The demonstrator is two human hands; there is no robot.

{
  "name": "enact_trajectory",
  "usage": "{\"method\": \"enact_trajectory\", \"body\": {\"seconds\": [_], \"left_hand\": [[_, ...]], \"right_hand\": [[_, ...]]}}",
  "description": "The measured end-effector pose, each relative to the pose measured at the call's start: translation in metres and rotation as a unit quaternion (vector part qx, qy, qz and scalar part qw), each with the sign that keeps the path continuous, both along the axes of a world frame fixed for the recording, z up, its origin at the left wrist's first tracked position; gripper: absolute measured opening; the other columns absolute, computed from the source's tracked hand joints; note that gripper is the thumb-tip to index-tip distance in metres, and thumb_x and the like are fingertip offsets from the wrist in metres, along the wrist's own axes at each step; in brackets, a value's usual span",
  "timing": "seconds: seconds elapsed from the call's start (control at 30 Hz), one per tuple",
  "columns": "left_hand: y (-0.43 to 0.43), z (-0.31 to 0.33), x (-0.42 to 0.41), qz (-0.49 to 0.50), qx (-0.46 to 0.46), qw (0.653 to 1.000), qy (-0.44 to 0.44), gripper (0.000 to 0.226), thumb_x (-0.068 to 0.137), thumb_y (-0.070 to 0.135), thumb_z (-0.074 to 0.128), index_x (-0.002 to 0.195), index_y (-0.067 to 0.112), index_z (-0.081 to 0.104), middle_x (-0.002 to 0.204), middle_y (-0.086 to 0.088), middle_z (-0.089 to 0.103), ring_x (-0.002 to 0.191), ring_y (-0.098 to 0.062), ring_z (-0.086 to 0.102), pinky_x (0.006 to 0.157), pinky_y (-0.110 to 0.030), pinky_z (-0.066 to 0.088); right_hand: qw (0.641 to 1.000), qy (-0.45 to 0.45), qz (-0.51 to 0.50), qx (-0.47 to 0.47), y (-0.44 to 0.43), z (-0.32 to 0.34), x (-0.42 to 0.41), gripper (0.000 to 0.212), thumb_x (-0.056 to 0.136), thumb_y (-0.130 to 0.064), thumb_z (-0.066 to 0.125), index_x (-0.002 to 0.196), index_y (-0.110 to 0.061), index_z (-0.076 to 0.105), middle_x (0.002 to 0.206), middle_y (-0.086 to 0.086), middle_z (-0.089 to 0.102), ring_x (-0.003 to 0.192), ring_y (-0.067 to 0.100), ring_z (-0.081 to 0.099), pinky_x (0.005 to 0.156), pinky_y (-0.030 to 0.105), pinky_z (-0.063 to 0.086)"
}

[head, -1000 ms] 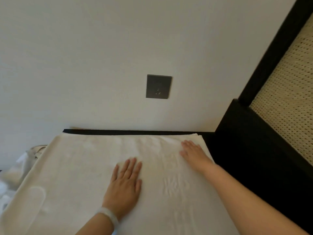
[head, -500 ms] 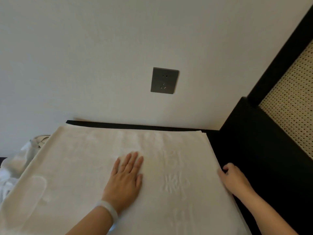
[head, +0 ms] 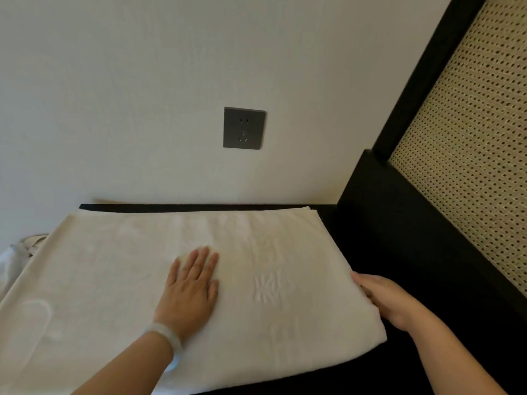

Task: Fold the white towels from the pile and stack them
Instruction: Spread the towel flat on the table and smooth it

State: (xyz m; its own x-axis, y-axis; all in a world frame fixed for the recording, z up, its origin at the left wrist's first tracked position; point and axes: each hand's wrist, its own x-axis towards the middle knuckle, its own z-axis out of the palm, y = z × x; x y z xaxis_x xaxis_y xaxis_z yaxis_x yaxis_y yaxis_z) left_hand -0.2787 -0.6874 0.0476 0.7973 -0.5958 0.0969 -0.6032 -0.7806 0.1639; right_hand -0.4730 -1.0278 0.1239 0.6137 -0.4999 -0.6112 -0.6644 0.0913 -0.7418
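Head view. A large white woven towel (head: 114, 280) lies spread flat on a black desk (head: 379, 240). It covers most of the desk's top, and its far edge runs parallel to the cream wall (head: 114, 95). The left hand (head: 189, 292) rests palm down near the towel's centre, fingers straight and held close together. A pale translucent bracelet (head: 168, 336) circles its wrist. The right hand (head: 387, 300) meets the towel's right edge, with its fingers (head: 368, 295) partly hidden at the hem; whether they pinch the cloth or only touch it cannot be told. Faint raised patterns show in the fabric between the two hands. Crumpled white fabric (head: 12, 260) lies just beyond the towel's left edge. A square dark grey wall socket (head: 244, 128) sits on the wall above the desk. A woven cane panel (head: 470, 155) in a black frame (head: 413, 81) stands at the right.
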Motion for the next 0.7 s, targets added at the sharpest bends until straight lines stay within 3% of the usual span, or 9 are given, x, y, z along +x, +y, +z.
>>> {"method": "enact_trajectory", "body": {"seconds": [0.1,0.27,0.37,0.47,0.5,0.53,0.6,0.63,0.7], "left_hand": [[0.001,-0.003,0.001,0.001,-0.006,1.0,0.001,0.072,0.09,0.049,-0.002,0.156,0.026,0.016,0.163,0.006,0.01,0.151,-0.014,0.006,0.122,-0.043,0.002],[0.001,-0.008,0.004,0.002,-0.008,1.0,0.002,0.071,0.091,0.049,-0.001,0.156,0.027,0.014,0.163,0.006,0.008,0.151,-0.014,0.003,0.122,-0.041,-0.003],[0.002,-0.008,0.004,0.002,-0.018,1.0,0.019,0.069,0.092,0.049,0.0,0.157,0.029,0.011,0.164,0.007,0.002,0.151,-0.012,-0.004,0.121,-0.039,-0.008],[0.005,-0.002,0.008,-0.01,-0.107,0.992,0.067,0.054,0.102,0.041,0.028,0.155,0.03,0.023,0.163,0.009,0.01,0.15,-0.008,0.004,0.122,-0.032,-0.005],[0.009,0.004,0.01,0.009,-0.205,0.97,0.132,0.048,0.103,0.035,0.039,0.15,0.029,0.034,0.16,0.007,0.024,0.148,-0.008,0.016,0.123,-0.031,0.004],[0.015,0.013,0.012,0.055,-0.338,0.912,0.225,0.041,0.102,0.028,0.047,0.143,0.029,0.046,0.153,0.006,0.04,0.143,-0.009,0.031,0.121,-0.031,0.016],[0.033,0.027,0.015,0.136,-0.553,0.733,0.373,0.032,0.101,0.019,0.052,0.131,0.029,0.057,0.136,0.007,0.059,0.129,-0.01,0.052,0.114,-0.034,0.035],[0.042,0.032,0.018,0.157,-0.607,0.665,0.406,0.031,0.101,0.017,0.051,0.13,0.027,0.057,0.133,0.005,0.061,0.125,-0.011,0.055,0.11,-0.033,0.04],[0.056,0.035,0.022,0.176,-0.637,0.607,0.441,0.033,0.101,0.017,0.05,0.134,0.02,0.055,0.131,-0.002,0.062,0.12,-0.015,0.06,0.105,-0.035,0.045]], "right_hand": [[0.997,-0.039,0.018,0.06,0.002,0.004,0.0,0.042,0.083,-0.037,0.072,0.118,-0.015,0.072,0.116,0.011,0.072,0.107,0.027,0.069,0.091,0.041,0.05],[0.988,-0.115,0.044,0.09,0.032,0.041,0.026,0.04,0.08,-0.028,0.074,0.119,-0.016,0.07,0.118,0.012,0.071,0.107,0.03,0.069,0.089,0.042,0.052],[0.983,-0.144,0.116,0.012,0.079,0.071,0.059,0.026,0.088,-0.026,0.069,0.111,-0.014,0.074,0.109,0.009,0.074,0.1,0.028,0.072,0.092,0.045,0.053],[0.966,-0.157,0.187,-0.084,0.143,0.08,0.092,0.016,0.093,-0.018,0.064,0.102,-0.009,0.075,0.098,0.008,0.077,0.093,0.027,0.073,0.088,0.044,0.057],[0.96,-0.154,0.206,-0.115,0.166,0.076,0.102,0.016,0.093,-0.016,0.063,0.101,-0.008,0.074,0.095,0.01,0.076,0.093,0.028,0.073,0.087,0.043,0.056],[0.951,-0.147,0.229,-0.146,0.189,0.068,0.109,0.016,0.094,-0.017,0.062,0.101,-0.008,0.073,0.095,0.01,0.076,0.092,0.028,0.072,0.086,0.042,0.056],[0.926,-0.128,0.299,-0.19,0.229,0.047,0.119,0.021,0.096,-0.02,0.057,0.112,-0.015,0.069,0.097,0.004,0.075,0.092,0.02,0.071,0.087,0.04,0.056],[0.917,-0.112,0.332,-0.189,0.246,0.035,0.121,0.028,0.097,-0.023,0.054,0.123,-0.022,0.064,0.098,0.0,0.074,0.091,0.014,0.07,0.087,0.037,0.056],[0.919,-0.058,0.356,-0.159,0.264,0.016,0.121,0.047,0.099,-0.032,0.052,0.145,-0.033,0.041,0.092,-0.003,0.073,0.08,0.008,0.069,0.079,0.028,0.057]]}}
